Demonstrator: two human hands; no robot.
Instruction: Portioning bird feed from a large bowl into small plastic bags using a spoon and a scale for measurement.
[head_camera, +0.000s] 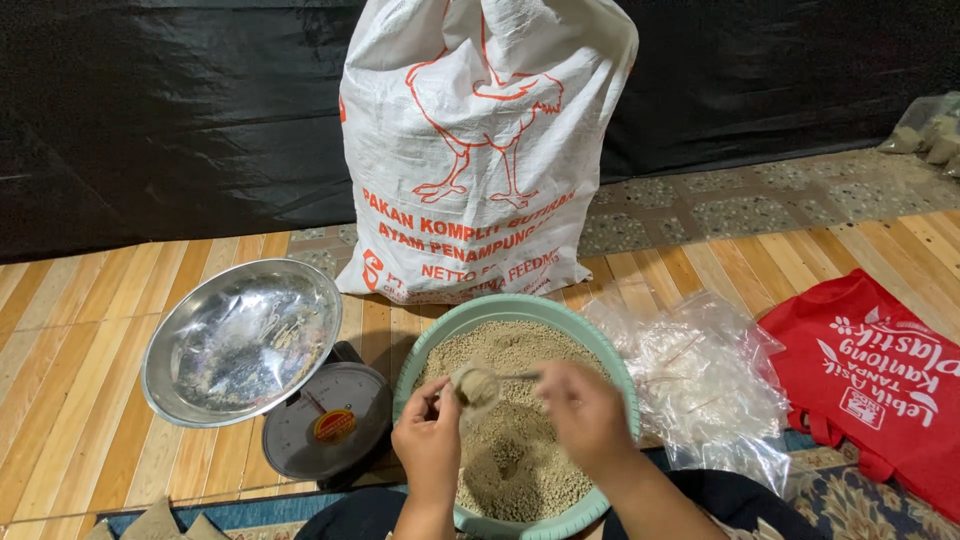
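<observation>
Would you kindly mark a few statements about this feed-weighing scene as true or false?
1. The green basin holds brownish feed pellets. True.
2. The metal scale pan is heaped full of pellets. False: it holds almost nothing, at most a few bits.
3. The right hand holds a small scoop over the basin. True.
4. The white sack lies flat on the floor. False: it stands upright behind the basin.
5. The red bag lies to the left of the scale. False: it lies at the right, beyond the clear plastic bags.
6. The left hand is over the basin, by the scoop. True.
</observation>
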